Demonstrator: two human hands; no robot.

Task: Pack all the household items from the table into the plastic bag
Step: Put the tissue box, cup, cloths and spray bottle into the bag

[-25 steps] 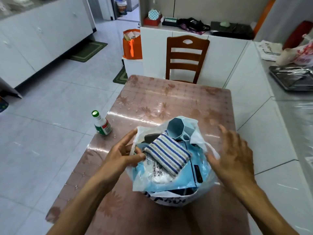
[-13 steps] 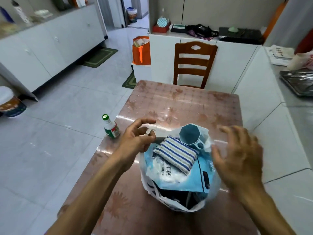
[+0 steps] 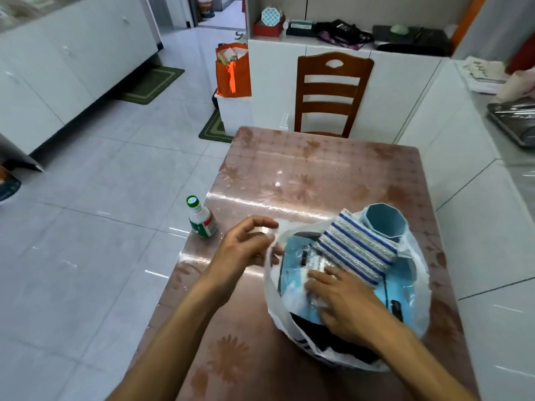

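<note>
We've got a thin, crinkly, see-through plastic bag (image 3: 417, 308) sitting on a glossy table (image 3: 318, 175) covered in shiny clear film. Inside, the striped cloth (image 3: 356, 253) looks ribbed and matt, the blue cup (image 3: 385, 221) smooth plastic. Bottle (image 3: 201, 218) at the left edge looks like glossy plastic; the chair (image 3: 330, 91) is varnished wood.

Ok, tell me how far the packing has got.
Mostly done: the striped cloth, blue cup and blue packet sit in the plastic bag. In hand: the right hand presses the contents down while the left hand holds the bag's rim. Left: the green-capped bottle on the table.
</note>
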